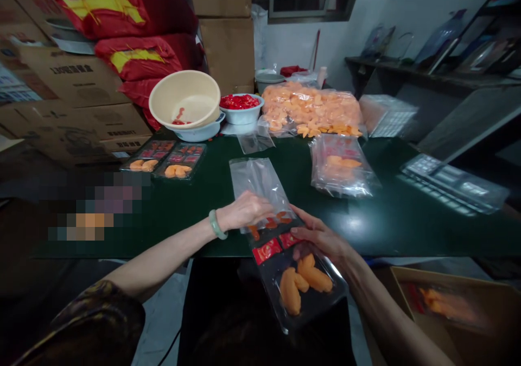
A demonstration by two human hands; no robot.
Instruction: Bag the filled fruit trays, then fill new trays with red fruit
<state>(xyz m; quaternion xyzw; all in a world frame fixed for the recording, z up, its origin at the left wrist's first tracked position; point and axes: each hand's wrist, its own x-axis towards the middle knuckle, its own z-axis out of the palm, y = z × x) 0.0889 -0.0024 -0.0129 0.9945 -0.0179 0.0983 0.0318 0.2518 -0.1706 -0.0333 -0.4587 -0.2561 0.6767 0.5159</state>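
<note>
While cardboard boxes point(69, 78) and red sacks point(134, 56) stood stacked behind it, the dark green counter point(378, 230) filled the middle of the view. A cardboard tray-box point(448, 314) with orange pieces inside sat below its near right edge. At its far end lay a large clear bag point(311, 111) of orange pieces, and a smaller bag point(340, 165) of them lay nearer on the counter. A stack of clear lids point(451, 184) sat at its right side. A cream basin point(183, 100) rested on a pale bowl at the far left, beside a white bowl point(240, 108) of red pieces. Two packed trays point(163, 159) lay on the counter's left side.

Just off the near edge, a black tray point(303, 295) of orange pieces and red sachets point(266, 251) was held up in the air, its far end inside a clear bag point(256, 184). The left hand point(244, 211), wearing a jade bangle point(217, 225), pinched the bag with its fingers pressed together. The right hand point(317, 235) clasped the tray's edge.
</note>
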